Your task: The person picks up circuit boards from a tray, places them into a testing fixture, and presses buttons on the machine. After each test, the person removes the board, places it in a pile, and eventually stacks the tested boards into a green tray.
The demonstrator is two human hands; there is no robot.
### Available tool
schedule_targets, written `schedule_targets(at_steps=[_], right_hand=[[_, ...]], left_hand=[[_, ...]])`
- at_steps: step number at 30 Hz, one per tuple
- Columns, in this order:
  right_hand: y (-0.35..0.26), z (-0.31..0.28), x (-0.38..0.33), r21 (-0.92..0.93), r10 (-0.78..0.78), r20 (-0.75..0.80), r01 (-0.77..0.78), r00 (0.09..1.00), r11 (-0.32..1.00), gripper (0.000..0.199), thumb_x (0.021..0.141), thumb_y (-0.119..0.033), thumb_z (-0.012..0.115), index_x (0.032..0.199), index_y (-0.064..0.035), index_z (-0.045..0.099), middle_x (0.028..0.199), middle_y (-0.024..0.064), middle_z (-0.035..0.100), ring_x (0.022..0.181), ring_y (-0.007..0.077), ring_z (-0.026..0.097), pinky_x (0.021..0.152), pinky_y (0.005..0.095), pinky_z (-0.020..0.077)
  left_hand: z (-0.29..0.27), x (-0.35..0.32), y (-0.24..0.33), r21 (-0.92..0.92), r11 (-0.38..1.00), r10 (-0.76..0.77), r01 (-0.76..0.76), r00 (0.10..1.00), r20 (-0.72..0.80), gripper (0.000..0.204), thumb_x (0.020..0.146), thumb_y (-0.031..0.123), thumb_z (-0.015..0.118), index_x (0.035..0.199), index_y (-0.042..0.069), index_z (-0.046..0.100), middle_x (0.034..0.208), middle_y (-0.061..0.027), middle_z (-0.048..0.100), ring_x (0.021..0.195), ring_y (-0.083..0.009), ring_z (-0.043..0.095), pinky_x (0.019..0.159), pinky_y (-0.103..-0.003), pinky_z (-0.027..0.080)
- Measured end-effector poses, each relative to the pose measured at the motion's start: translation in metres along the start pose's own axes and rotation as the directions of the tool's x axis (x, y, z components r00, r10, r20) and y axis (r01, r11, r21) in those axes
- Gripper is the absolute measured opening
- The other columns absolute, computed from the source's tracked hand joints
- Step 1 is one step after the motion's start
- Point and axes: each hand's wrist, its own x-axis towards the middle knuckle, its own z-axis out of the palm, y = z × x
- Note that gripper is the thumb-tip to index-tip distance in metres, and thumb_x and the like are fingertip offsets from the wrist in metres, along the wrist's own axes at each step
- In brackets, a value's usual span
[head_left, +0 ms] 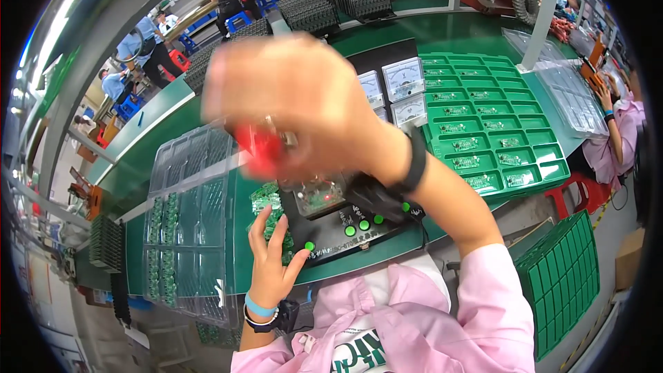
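Observation:
My right hand (297,103) is raised close to the camera and blurred, its fingers closed around a red handle (259,146) of the black test fixture (338,217). A clear cover with a small board and a red light (319,195) sits under that handle. My left hand (271,259) rests open on small green circuit boards (266,200) at the fixture's left edge, its thumb next to a green button (309,246). More green buttons (362,225) line the fixture's front.
A clear plastic tray (186,221) with green boards lies to the left. A green compartment tray (487,131) holding boards is at the right, analog meters (404,79) behind the fixture. Stacked green trays (563,276) stand at lower right. Other people work at the far left and right.

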Motion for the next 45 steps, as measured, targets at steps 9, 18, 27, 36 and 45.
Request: schedule_targets(at_steps=[9,18,27,36,45], right_hand=[[-0.009,-0.003,-0.044,0.003,0.711,-0.166,-0.721,0.683,0.693,0.027,0.084,-0.006,0.066,0.110,-0.0038,0.061,0.102,0.0049,0.060,0.089,0.0134,0.058,0.075,0.0255,0.0471],[-0.068,-0.034,-0.121,-0.205,0.800,0.599,-0.964,0.015,0.171,0.025,0.077,-0.007,0.073,0.101,-0.0042,0.068,0.086,0.0033,0.051,0.070,0.0122,0.047,0.061,0.0262,0.0394],[-0.075,-0.024,-0.126,-0.211,0.818,0.567,-0.942,0.099,0.261,0.033,0.072,-0.015,0.079,0.102,-0.0061,0.069,0.084,0.0054,0.048,0.069,0.0146,0.046,0.062,0.0290,0.0401],[-0.068,-0.054,-0.102,-0.231,0.866,0.499,-0.960,0.025,0.161,0.025,0.075,-0.007,0.076,0.088,-0.0025,0.055,0.070,0.0010,0.048,0.061,0.0084,0.044,0.055,0.0266,0.0376],[-0.042,-0.184,-0.120,-0.293,0.973,0.224,-0.956,-0.060,0.008,0.017,0.081,0.002,0.068,0.088,-0.0038,0.053,0.072,-0.0066,0.051,0.062,0.0023,0.046,0.054,0.0194,0.0360]], left_hand=[[-0.030,-0.043,-0.025,0.202,0.951,-0.245,0.232,0.969,0.042,0.039,0.078,0.012,0.074,0.114,0.003,0.063,0.129,-0.0163,0.053,0.117,-0.0359,0.051,0.098,-0.043,0.041],[-0.023,-0.054,-0.034,0.206,0.946,-0.256,0.249,0.967,0.007,0.032,0.074,0.005,0.075,0.105,0.000,0.066,0.115,-0.0123,0.062,0.105,-0.0308,0.059,0.089,-0.039,0.047],[-0.024,-0.012,0.001,0.105,0.992,-0.056,0.068,0.992,-0.116,0.028,0.072,0.000,0.076,0.099,-0.001,0.069,0.103,-0.0138,0.069,0.093,-0.0307,0.067,0.081,-0.036,0.054],[0.025,0.050,0.011,0.123,0.972,0.205,-0.202,0.979,-0.014,0.026,0.076,0.003,0.073,0.102,0.001,0.069,0.104,-0.0124,0.069,0.096,-0.0294,0.067,0.080,-0.036,0.055],[0.037,0.052,0.014,0.156,0.980,0.097,-0.121,0.983,0.153,0.035,0.084,0.014,0.068,0.115,-0.001,0.064,0.125,-0.0163,0.061,0.119,-0.0334,0.056,0.099,-0.042,0.046]])
